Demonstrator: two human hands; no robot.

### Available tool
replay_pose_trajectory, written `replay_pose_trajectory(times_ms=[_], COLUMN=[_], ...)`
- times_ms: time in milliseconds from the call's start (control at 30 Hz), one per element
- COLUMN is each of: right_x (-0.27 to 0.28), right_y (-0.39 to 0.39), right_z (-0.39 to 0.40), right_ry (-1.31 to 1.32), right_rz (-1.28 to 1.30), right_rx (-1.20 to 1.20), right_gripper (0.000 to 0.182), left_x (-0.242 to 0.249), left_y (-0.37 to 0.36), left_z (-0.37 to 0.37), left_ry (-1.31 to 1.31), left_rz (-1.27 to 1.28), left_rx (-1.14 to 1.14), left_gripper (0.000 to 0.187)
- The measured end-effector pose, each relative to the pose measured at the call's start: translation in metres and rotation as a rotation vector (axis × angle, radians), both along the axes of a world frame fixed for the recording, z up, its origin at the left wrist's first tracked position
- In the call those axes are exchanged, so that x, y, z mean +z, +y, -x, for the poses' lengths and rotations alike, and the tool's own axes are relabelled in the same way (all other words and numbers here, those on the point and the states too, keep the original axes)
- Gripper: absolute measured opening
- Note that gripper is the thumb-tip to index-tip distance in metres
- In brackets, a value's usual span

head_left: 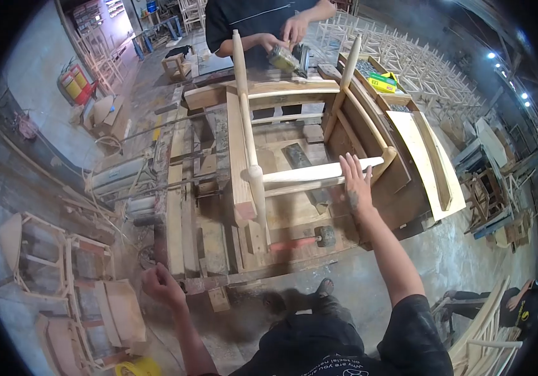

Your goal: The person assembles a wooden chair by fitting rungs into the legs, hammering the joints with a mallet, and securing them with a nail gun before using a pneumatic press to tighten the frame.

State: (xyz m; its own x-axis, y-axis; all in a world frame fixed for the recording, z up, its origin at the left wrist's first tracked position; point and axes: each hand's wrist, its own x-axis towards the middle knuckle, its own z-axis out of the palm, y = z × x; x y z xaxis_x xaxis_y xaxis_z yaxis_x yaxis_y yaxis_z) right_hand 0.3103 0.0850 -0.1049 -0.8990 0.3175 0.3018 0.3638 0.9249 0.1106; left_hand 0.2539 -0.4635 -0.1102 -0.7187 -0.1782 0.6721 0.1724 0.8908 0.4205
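A pale wooden chair frame [250, 135] with turned posts sits in the wooden clamping bench in front of me. My right hand [356, 183] lies on the right part of its near rail [310, 172], fingers stretched out and apart. Down at the bench's near left corner, my left hand [163, 286] is closed; what it grips, if anything, is hidden. On the bench below the rail lies a mallet [294, 243] with a red handle and dark head. Across the frame, a co-worker's hands hold a nail gun [286, 61] close to the far rail.
At the bench's right stand a tray with small metal pieces [369, 65] and a yellow-green box [383, 82]. A long curved board [435, 160] lies on a pale sheet. Chair parts [115, 307] stand on the floor at left. A seated person [526, 304] is at lower right.
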Motion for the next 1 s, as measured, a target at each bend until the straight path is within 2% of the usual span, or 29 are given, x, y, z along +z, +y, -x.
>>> replay_pose_trajectory(times_ms=[133, 167, 267, 300, 400, 433, 533, 700, 767, 1000], right_x=[0.024, 0.026, 0.026, 0.024, 0.018, 0.020, 0.027, 0.018, 0.009, 0.019], right_y=[0.020, 0.024, 0.038, 0.038, 0.037, 0.038, 0.043, 0.057, 0.061, 0.057], right_z=[0.018, 0.022, 0.047, 0.052, 0.074, 0.073, 0.075, 0.081, 0.085, 0.082], right_ry=[-0.170, -0.126, -0.270, -0.165, -0.271, -0.198, -0.241, -0.226, -0.157, -0.189], right_rz=[0.058, 0.044, 0.216, 0.149, 0.252, 0.271, 0.311, 0.372, 0.456, 0.441], right_rx=[0.053, 0.101, 0.159, 0.251, 0.367, 0.406, 0.444, 0.584, 0.636, 0.600], right_gripper=[0.092, 0.070, 0.053, 0.040, 0.033, 0.025, 0.023, 0.019, 0.018, 0.019], left_x=[0.005, 0.003, 0.005, 0.007, 0.005, 0.005, 0.012, 0.010, 0.011, 0.013], left_y=[0.006, 0.004, 0.005, 0.007, 0.005, 0.005, 0.024, 0.052, 0.055, 0.059], left_z=[-0.001, 0.000, 0.000, -0.001, 0.001, 0.002, 0.001, -0.001, -0.001, 0.000], left_ry=[-0.046, -0.053, -0.048, -0.042, -0.058, -0.102, -0.213, -0.171, -0.202, -0.248], left_rz=[-0.095, -0.074, 0.013, 0.049, 0.135, 0.148, -0.052, 0.181, 0.179, 0.213], left_rx=[-0.009, -0.005, 0.014, 0.025, 0.075, 0.085, 0.141, 0.295, 0.307, 0.327], left_gripper=[0.019, 0.021, 0.024, 0.024, 0.024, 0.024, 0.020, 0.020, 0.021, 0.023])
